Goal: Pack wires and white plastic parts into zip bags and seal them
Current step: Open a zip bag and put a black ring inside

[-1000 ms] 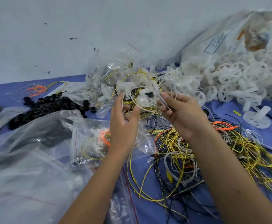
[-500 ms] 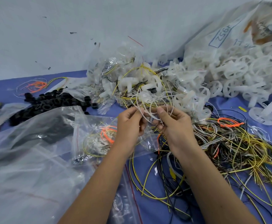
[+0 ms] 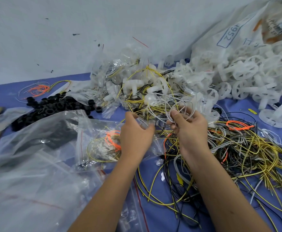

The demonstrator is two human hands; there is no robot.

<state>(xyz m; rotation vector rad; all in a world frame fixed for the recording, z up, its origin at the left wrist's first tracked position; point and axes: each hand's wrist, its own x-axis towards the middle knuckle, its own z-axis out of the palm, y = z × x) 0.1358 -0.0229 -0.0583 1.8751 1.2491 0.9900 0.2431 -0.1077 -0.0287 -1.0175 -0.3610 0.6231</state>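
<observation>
My right hand holds a coil of white wire pinched between thumb and fingers, just above the wire heap. My left hand grips the edge of a clear zip bag that holds yellow, orange and grey wires; the white wire's end runs toward its fingers. A tangled heap of yellow, black, grey and orange wires lies to the right of my hands. White plastic wheel parts are piled at the back right.
A pile of black rubber rings lies at the left. Large clear plastic bags cover the front left of the blue cloth. Filled zip bags are heaped against the wall. A printed white sack stands at the back right.
Both hands have dropped lower and moved apart. The left hand has shifted from the white wire coil down to the zip bag's edge; the right hand keeps the coil.
</observation>
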